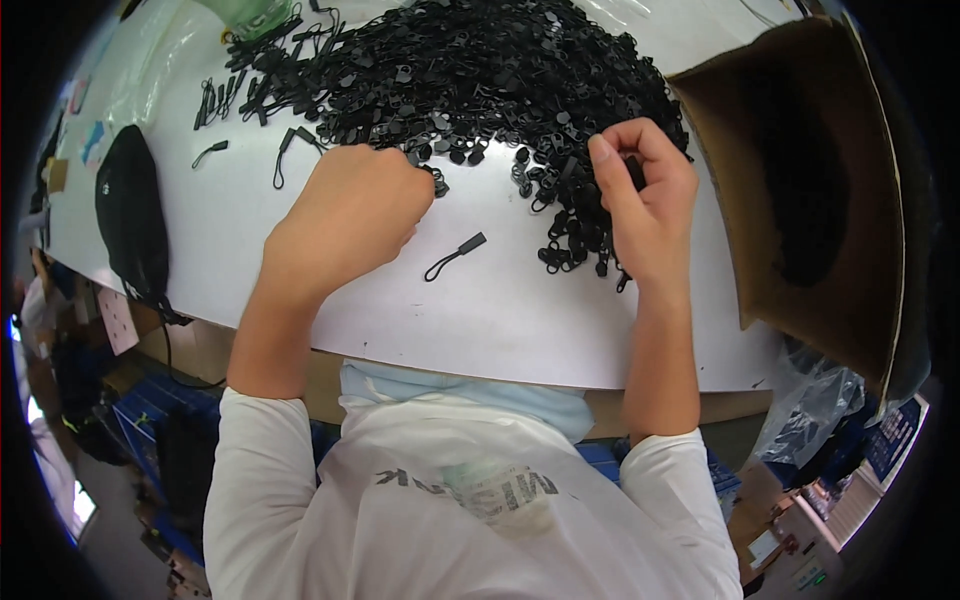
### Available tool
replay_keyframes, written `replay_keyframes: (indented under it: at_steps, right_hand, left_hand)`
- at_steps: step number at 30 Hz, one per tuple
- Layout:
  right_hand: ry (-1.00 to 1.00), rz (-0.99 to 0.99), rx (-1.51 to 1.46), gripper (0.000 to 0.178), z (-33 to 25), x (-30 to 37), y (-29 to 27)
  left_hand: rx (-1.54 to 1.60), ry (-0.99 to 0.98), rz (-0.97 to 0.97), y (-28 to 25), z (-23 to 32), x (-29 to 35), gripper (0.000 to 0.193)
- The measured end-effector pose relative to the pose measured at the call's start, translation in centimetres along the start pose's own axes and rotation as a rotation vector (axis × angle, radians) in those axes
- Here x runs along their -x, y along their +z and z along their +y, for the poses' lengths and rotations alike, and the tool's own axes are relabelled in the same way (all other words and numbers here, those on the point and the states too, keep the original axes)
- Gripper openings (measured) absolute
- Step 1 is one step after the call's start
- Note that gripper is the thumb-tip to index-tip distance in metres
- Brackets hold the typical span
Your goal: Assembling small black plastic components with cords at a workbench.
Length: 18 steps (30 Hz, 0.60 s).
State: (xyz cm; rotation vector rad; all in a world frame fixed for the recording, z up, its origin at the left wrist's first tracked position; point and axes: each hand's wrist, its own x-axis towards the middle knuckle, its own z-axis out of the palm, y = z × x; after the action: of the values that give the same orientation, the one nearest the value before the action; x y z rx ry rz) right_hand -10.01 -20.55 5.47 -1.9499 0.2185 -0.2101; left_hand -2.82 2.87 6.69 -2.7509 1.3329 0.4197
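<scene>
A big heap of small black parts (470,70), which look like zipper sliders, lies on the white table (480,320). At its near left edge my left hand (345,215) is closed, knuckles up, with its fingertips hidden. My right hand (655,205) is raised over the heap's right side, its fingers curled toward the thumb. Something black shows between those fingers, but I cannot make out whether it is held. On the bare tabletop between both hands lies one black cord zipper pull (456,257) with a loop. A few more cord pulls (285,155) lie beyond my left hand.
An open cardboard box (740,190) lies tilted at the right table edge, with clear plastic (810,405) below it. On the left sits a black pouch (132,215). A greenish translucent container (250,15) stands at the far left.
</scene>
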Motion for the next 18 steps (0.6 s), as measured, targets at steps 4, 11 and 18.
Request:
replay_keyframes:
  at_steps: [4, 11, 18]
  right_hand:
    - [-0.119, 0.092, -0.115, 0.016, 0.8, -1.0, -0.7]
    - [-0.228, -0.070, -0.189, 0.013, 1.2, -0.5, 0.0]
    - [-0.375, -0.140, -0.016, 0.013, 0.9, 0.4, 1.8]
  left_hand:
    - [0.124, 0.089, -0.003, -0.1, -0.2, -0.7, 0.017]
    - [0.827, 0.071, 0.196, 0.3, -0.6, -2.3, 0.014]
    - [1.285, -0.036, 0.226, 2.2, -0.6, -3.9, 0.007]
